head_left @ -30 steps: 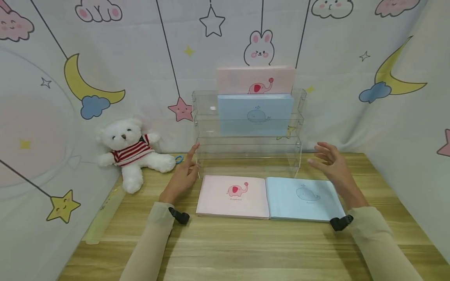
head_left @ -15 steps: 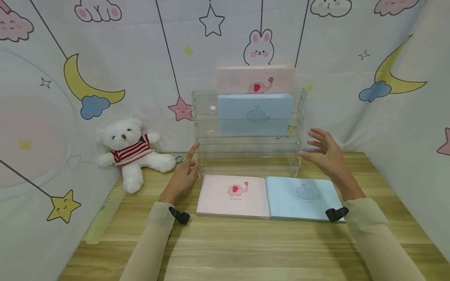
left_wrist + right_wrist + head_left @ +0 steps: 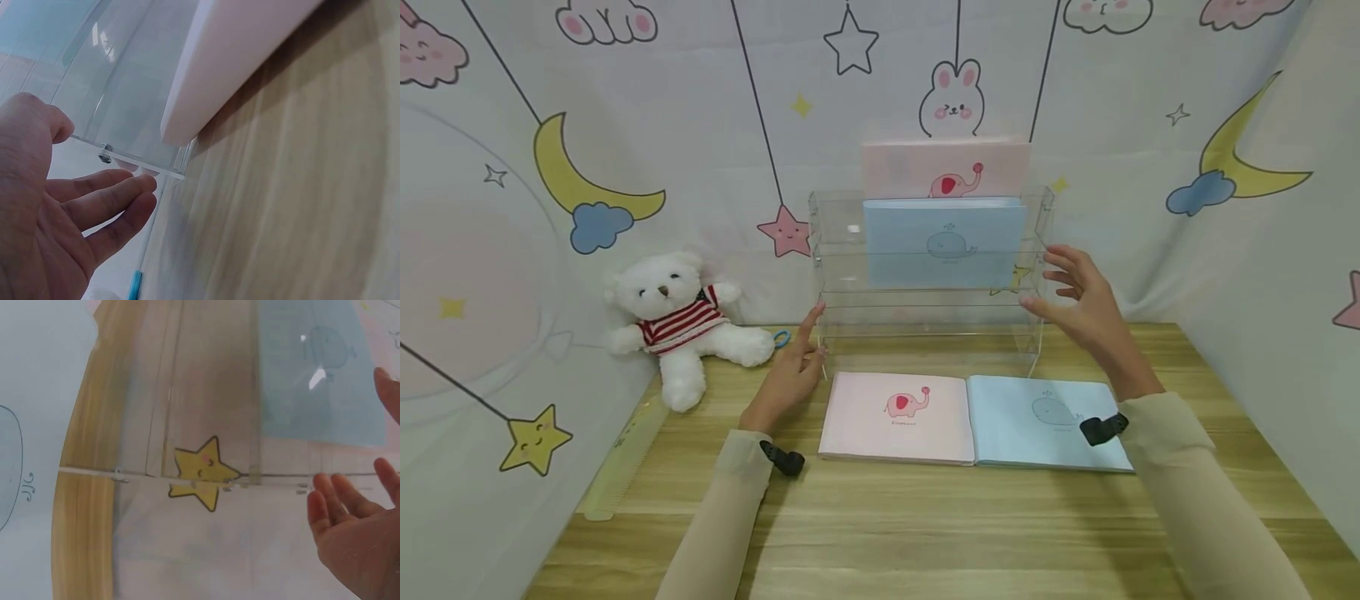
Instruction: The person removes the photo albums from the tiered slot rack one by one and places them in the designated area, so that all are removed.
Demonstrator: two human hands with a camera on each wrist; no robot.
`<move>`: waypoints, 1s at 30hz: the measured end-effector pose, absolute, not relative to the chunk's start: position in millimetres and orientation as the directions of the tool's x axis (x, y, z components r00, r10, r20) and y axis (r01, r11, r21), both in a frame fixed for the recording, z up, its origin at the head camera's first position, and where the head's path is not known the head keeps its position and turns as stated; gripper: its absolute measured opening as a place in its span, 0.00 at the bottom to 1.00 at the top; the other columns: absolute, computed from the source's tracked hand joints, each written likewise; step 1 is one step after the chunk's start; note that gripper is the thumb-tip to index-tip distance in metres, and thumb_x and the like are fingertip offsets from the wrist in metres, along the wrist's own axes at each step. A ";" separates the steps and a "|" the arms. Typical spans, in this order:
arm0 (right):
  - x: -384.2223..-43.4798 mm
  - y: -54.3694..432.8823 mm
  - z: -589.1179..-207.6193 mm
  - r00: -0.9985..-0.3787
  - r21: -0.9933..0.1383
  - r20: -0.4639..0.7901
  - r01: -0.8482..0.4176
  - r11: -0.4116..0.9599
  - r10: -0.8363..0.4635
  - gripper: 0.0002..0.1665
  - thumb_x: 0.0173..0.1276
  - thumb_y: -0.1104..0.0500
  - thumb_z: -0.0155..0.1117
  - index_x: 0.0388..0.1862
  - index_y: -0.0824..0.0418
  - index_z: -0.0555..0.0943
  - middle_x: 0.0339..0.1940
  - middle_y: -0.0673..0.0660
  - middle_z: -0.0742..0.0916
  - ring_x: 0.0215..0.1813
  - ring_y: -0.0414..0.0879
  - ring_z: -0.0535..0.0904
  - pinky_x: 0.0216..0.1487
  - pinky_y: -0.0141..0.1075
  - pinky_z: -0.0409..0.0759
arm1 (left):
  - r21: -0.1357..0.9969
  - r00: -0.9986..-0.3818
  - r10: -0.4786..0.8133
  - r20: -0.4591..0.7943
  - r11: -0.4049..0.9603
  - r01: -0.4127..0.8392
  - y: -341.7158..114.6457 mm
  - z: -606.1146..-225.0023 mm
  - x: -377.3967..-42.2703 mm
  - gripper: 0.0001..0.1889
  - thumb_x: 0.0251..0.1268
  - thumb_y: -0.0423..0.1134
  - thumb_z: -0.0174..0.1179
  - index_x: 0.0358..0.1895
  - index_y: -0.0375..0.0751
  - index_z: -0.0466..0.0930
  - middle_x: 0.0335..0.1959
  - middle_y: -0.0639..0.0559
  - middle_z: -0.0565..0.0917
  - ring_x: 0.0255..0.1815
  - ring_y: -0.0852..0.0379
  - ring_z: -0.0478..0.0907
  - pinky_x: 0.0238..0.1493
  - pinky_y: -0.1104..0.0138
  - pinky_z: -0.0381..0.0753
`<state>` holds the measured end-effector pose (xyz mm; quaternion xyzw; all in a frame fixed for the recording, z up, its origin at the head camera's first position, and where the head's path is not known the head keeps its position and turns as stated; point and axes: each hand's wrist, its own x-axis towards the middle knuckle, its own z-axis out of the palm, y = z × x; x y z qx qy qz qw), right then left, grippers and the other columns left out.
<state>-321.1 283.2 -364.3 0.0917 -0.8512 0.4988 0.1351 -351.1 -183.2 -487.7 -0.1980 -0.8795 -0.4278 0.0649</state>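
A clear acrylic tiered rack stands against the backdrop. On its tiers lean a pink elephant booklet and, lower down, a blue whale booklet. My left hand is at the rack's left side; the left wrist view shows fingertips right at the side panel and the thumb by its front edge. Beside the right side panel, my right hand is raised with its fingers spread in a loose curve, nothing between them. Flat before the rack lie another pink booklet and another blue booklet, side by side.
At the left sits a white teddy bear in a striped shirt, with a small blue ring by its foot. Below the bear lies a pale yellow comb along the table's left edge. A printed cloth hangs behind everything.
My right hand has moved up and left, from beyond the blue booklet on the table to the rack's right side. The left hand, rack and booklets have stayed in place.
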 end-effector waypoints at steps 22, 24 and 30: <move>-342.7 263.4 -341.4 -0.936 -0.831 0.349 -0.331 0.448 -0.044 0.58 0.67 0.52 0.81 0.88 0.51 0.57 0.86 0.63 0.69 0.85 0.62 0.66 0.84 0.61 0.63 | 0.717 -0.911 0.293 0.290 0.564 0.410 -185.0 -491.8 -352.5 0.40 0.88 0.42 0.49 0.86 0.84 0.39 0.65 0.28 0.85 0.48 0.43 0.93 0.50 0.51 0.82; -345.5 262.4 -340.7 -0.935 -0.832 0.351 -0.332 0.444 -0.042 0.58 0.68 0.52 0.81 0.88 0.50 0.57 0.86 0.63 0.70 0.85 0.62 0.66 0.85 0.61 0.62 | 0.724 -0.913 0.294 0.282 0.560 0.404 -185.1 -492.0 -352.5 0.40 0.88 0.42 0.48 0.86 0.85 0.39 0.65 0.28 0.85 0.48 0.43 0.93 0.48 0.52 0.82; -353.5 259.5 -337.3 -0.932 -0.839 0.359 -0.345 0.421 -0.048 0.58 0.69 0.51 0.80 0.89 0.47 0.56 0.86 0.62 0.69 0.86 0.60 0.65 0.87 0.59 0.59 | 0.719 -0.909 0.292 0.298 0.557 0.415 -182.9 -490.5 -352.5 0.40 0.88 0.41 0.49 0.87 0.80 0.41 0.63 0.28 0.86 0.44 0.43 0.93 0.46 0.53 0.83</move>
